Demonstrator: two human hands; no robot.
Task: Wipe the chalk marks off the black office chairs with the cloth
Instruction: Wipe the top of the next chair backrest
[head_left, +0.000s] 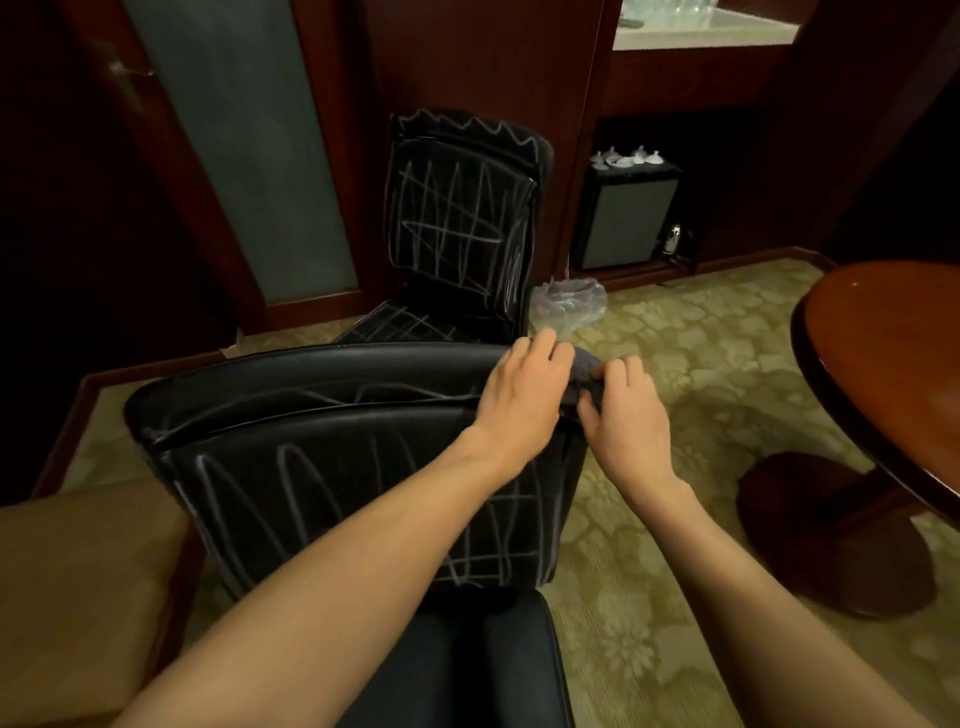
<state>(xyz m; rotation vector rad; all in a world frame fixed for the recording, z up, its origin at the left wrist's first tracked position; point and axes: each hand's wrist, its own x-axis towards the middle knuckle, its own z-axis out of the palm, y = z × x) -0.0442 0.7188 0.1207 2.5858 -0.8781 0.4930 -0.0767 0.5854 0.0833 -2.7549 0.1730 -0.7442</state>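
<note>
Atop near chair (322, 467) corner, both hands (571, 400) grip dark cloth (584, 371).

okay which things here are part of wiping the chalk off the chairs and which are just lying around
Part of the job: near chair, far chair, dark cloth, left hand, right hand.

Lying about: clear plastic bag, round wooden table, small black cabinet.
</note>
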